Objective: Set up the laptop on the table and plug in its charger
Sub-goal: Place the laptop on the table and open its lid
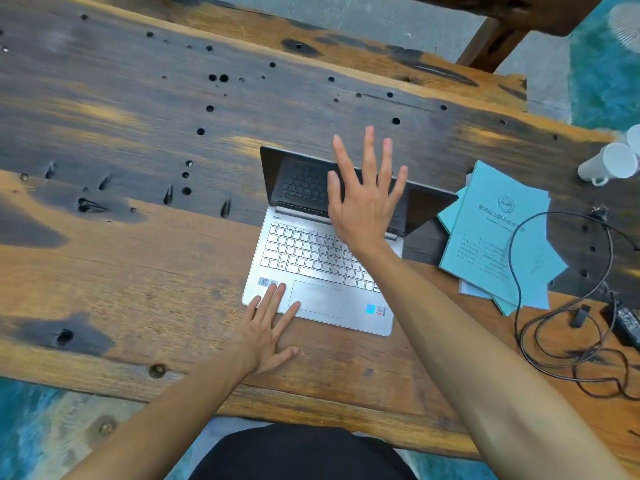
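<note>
A silver laptop (313, 268) lies open on the wooden table (138, 133), its dark screen tilted back and reflecting the keys. My left hand (270, 327) rests flat with straight fingers on the laptop's front left corner and the table beside it. My right hand (365, 195) is spread wide with straight fingers over the screen's top edge; whether it touches the lid is unclear. The charger brick (625, 322) and its looped black cable (561, 327) lie on the table at the right, apart from the laptop, the plug end (599, 212) lying loose.
A stack of light blue booklets (498, 237) lies right of the laptop, the cable crossing over it. White cups (609, 164) lie at the right edge. A dark wooden bench (502, 15) stands beyond the table. The tabletop is rough, with several holes.
</note>
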`<state>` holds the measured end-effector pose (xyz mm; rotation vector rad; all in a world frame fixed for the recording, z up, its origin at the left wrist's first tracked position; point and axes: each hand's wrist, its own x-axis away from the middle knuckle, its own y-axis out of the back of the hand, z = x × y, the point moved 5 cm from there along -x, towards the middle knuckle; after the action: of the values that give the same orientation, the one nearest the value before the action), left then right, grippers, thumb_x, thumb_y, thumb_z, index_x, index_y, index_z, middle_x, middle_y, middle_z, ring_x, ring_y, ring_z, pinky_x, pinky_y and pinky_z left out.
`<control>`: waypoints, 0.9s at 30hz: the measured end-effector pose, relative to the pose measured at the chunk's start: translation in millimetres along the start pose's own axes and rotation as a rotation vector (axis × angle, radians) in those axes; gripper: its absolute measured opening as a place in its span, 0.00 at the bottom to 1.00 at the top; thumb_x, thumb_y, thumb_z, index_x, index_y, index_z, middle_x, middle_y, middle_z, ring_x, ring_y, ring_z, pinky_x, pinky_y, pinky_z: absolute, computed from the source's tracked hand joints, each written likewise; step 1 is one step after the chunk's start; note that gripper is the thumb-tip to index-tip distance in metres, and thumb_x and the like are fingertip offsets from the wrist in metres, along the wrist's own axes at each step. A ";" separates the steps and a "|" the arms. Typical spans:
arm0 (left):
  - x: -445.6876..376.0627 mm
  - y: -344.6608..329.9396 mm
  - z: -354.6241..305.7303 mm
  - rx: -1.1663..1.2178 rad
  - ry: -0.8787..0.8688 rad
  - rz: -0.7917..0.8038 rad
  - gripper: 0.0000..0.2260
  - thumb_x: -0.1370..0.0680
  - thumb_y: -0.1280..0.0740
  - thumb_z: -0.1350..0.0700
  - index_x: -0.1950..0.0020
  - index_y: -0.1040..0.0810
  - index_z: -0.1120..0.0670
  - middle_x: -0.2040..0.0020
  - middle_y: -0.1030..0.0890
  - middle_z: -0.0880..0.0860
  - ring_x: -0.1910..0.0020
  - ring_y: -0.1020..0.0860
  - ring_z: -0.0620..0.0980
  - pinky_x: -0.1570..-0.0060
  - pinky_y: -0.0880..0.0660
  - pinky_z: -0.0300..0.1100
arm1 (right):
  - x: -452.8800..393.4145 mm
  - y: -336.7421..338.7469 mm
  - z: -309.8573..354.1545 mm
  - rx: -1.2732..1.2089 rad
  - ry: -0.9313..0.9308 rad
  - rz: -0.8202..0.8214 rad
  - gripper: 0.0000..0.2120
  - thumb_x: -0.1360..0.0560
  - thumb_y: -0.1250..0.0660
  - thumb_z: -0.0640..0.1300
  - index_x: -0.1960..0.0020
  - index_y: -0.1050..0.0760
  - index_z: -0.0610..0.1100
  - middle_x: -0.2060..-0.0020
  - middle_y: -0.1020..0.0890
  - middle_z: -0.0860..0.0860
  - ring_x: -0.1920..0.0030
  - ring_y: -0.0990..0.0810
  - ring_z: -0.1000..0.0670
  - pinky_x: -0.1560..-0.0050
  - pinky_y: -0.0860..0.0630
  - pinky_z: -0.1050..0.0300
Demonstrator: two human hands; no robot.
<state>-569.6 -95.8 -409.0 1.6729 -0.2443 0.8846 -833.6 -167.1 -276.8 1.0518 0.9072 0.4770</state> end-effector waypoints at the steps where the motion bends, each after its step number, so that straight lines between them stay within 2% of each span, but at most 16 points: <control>1: -0.8 -1.2 0.2 0.003 -0.001 0.002 0.39 0.23 0.62 0.27 0.23 0.76 0.49 0.25 0.77 0.63 0.25 0.75 0.62 0.23 0.60 0.60 | -5.9 -3.2 -1.3 0.018 -0.002 0.007 0.25 0.16 0.47 0.61 0.20 0.41 0.61 0.18 0.41 0.48 0.19 0.45 0.42 0.23 0.54 0.36; 5: -4.2 -6.6 0.5 0.014 0.008 0.006 0.39 0.24 0.64 0.27 0.24 0.77 0.48 0.25 0.78 0.63 0.25 0.76 0.63 0.23 0.61 0.61 | -26.9 -13.6 -6.1 0.046 -0.013 0.038 0.27 0.18 0.48 0.64 0.20 0.41 0.61 0.18 0.41 0.47 0.19 0.43 0.42 0.23 0.51 0.36; 12: -7.0 -10.0 -0.3 0.039 0.012 0.012 0.40 0.24 0.63 0.26 0.24 0.76 0.48 0.25 0.78 0.62 0.25 0.76 0.63 0.24 0.62 0.62 | -52.8 -29.0 -15.2 0.057 -0.006 0.102 0.26 0.18 0.47 0.62 0.20 0.40 0.62 0.19 0.38 0.47 0.21 0.39 0.42 0.24 0.47 0.36; 21: -10.7 -20.2 1.3 0.094 0.015 -0.041 0.40 0.25 0.64 0.26 0.24 0.77 0.47 0.25 0.78 0.62 0.26 0.78 0.61 0.25 0.67 0.62 | -52.5 -28.1 -16.1 0.034 -0.002 0.097 0.25 0.18 0.46 0.61 0.21 0.39 0.62 0.20 0.36 0.48 0.21 0.38 0.43 0.24 0.47 0.37; 27: -3.6 -14.7 1.2 0.108 -0.004 -0.095 0.38 0.22 0.61 0.29 0.23 0.75 0.48 0.23 0.76 0.62 0.24 0.75 0.62 0.23 0.62 0.61 | -46.9 -20.5 -17.3 -0.002 0.013 0.141 0.25 0.17 0.47 0.61 0.21 0.39 0.61 0.21 0.36 0.50 0.21 0.39 0.45 0.24 0.47 0.39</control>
<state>-562.9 -93.4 -422.5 1.7718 -0.1203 0.8353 -875.7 -200.7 -279.5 1.1164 0.8474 0.6029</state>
